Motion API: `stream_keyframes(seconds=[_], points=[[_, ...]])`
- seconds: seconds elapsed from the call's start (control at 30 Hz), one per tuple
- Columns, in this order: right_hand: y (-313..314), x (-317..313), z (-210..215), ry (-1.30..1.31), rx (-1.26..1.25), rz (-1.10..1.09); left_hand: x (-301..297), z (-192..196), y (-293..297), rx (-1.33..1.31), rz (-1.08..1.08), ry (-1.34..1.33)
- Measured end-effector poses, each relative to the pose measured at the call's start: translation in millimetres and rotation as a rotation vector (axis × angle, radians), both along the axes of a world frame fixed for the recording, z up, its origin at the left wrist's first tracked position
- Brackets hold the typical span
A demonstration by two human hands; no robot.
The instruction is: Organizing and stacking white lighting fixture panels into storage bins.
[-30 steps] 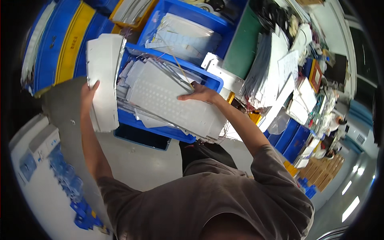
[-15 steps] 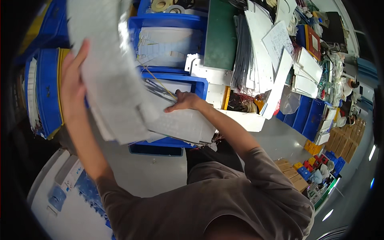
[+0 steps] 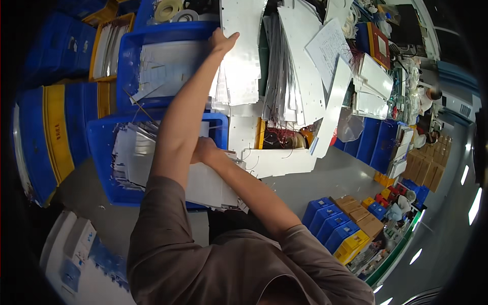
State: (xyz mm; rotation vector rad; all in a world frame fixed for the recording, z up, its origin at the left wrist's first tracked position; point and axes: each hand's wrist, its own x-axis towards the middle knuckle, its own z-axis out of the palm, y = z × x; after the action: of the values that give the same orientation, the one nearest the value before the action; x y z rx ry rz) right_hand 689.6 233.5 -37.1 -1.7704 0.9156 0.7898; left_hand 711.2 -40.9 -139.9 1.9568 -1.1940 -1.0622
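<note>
Both my hands on white sheets over blue bins.

The near bin [image 3: 101,152] holds a loose stack [image 3: 211,185] spilling past its front rim; the far bin [image 3: 129,56] holds flat sheets. Grey floor lies open beyond. My left hand [image 3: 222,40] grips a tall sheet [image 3: 243,48], fingers curled over its edge. My right hand [image 3: 203,151] presses the stack, grip hidden.

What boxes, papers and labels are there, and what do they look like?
Flat white sheet: top middle, held up by the left hand.
Blue plastic crate: left middle, full of white sheets, right hand on them.
Handwritten white paper: top right, tilted.
Small blue and yellow bins: lower right, in rows.
</note>
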Motion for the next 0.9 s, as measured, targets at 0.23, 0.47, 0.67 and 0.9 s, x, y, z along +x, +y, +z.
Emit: stream_keyframes(seconds=[0.23, 0.47, 0.67, 0.9], points=[[15.0, -16.4, -26.9, -0.136, -0.056, -0.15, -7.0, 48.3, 34.2, -0.1, 0.112, -0.165], [3.9, -89.9, -113.8, -0.26, 0.286, -0.44, 98.1, 165.2, 208.9, -0.642, 0.334, 0.228], [-35.6, 0.3, 21.0, 0.033, 0.431, -0.197, 126.3, 188.3, 458.8, -0.21, 0.92, 0.118], [-38.8, 17.2, 35.9, 0.125, 0.551, -0.216, 35.9, 123.2, 483.8, 0.042, 1.127, 0.645]])
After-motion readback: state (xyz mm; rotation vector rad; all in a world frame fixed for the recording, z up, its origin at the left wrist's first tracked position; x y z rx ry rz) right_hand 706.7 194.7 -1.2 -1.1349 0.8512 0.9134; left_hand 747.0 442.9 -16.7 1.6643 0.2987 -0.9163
